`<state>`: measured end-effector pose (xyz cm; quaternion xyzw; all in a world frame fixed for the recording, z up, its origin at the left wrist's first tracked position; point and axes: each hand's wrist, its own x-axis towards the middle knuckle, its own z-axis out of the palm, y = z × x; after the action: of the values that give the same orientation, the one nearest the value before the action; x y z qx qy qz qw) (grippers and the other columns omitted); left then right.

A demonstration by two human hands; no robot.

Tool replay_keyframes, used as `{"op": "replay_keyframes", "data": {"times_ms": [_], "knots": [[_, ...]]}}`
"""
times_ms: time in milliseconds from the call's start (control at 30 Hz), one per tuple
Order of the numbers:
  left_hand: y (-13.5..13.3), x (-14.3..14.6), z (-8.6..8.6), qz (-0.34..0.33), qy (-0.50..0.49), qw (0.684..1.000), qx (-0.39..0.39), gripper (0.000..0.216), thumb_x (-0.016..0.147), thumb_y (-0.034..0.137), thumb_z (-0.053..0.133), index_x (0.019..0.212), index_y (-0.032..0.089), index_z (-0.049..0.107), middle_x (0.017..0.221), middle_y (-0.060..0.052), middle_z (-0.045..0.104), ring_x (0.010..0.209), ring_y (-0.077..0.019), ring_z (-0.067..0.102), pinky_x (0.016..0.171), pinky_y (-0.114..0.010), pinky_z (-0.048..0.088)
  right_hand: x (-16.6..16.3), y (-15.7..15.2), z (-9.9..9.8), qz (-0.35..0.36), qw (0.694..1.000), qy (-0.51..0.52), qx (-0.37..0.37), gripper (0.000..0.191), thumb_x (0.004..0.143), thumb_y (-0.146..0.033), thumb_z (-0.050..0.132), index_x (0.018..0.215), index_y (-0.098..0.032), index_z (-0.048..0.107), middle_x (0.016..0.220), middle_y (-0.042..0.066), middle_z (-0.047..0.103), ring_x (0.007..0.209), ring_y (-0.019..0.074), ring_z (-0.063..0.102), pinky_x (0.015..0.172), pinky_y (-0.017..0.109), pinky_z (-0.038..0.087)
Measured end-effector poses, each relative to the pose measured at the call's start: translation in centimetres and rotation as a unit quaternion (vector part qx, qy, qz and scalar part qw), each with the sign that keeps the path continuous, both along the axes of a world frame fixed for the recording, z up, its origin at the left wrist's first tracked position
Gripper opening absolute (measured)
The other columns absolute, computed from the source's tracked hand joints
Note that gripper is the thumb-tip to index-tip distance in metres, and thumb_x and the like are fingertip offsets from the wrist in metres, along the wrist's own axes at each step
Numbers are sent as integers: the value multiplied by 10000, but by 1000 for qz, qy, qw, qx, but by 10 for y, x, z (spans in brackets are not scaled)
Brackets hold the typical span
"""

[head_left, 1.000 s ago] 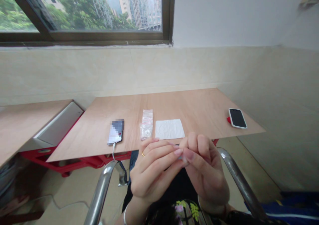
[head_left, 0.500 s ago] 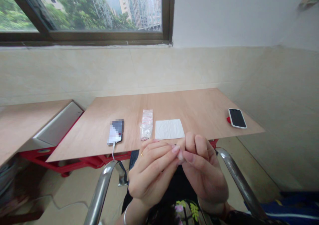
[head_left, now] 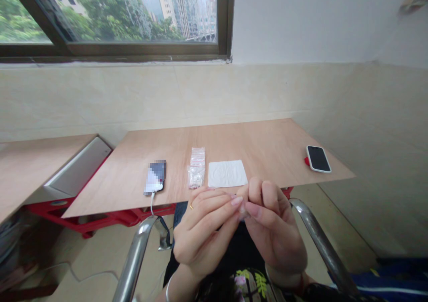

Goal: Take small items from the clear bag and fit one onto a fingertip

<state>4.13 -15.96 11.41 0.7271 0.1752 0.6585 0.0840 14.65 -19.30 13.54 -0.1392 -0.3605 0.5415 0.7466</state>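
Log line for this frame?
left hand, right hand: pinching tiny pale item | table: clear bags, white tissue, cabled phone, black phone

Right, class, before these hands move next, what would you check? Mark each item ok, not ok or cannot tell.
1. Fingertips of left hand and right hand meet: ok.
2. Firm grip on the tiny item: cannot tell.
3. The napkin lies flat on the table: ok.
4. The bags sit beside it, apart: ok.
5. The plugged phone is clear of both hands: ok.
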Motion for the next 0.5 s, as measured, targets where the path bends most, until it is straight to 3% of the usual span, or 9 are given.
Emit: {"op": "replay_keyframes", "data": {"times_ms": [233, 500], "knots": [[2, 0, -4, -19, 5, 1000, -16, 382, 762, 17, 698, 1093, 206, 673, 940, -15, 712, 821, -143, 666, 789, -354, 568, -1, 0, -2, -15, 1000, -7, 6, 408, 809, -79, 588, 571, -167, 268, 622, -38, 357, 641, 107, 450, 664, 266, 443], [2, -1, -3, -50, 7, 998, -40, 332, 786, 48, 687, 1085, 191, 680, 945, -29, 706, 849, -147, 665, 789, -336, 573, 1, -2, -4, -32, 999, -25, 17, 410, 813, -91, 601, 572, -170, 278, 616, -35, 364, 654, 115, 455, 640, 263, 419]]}}
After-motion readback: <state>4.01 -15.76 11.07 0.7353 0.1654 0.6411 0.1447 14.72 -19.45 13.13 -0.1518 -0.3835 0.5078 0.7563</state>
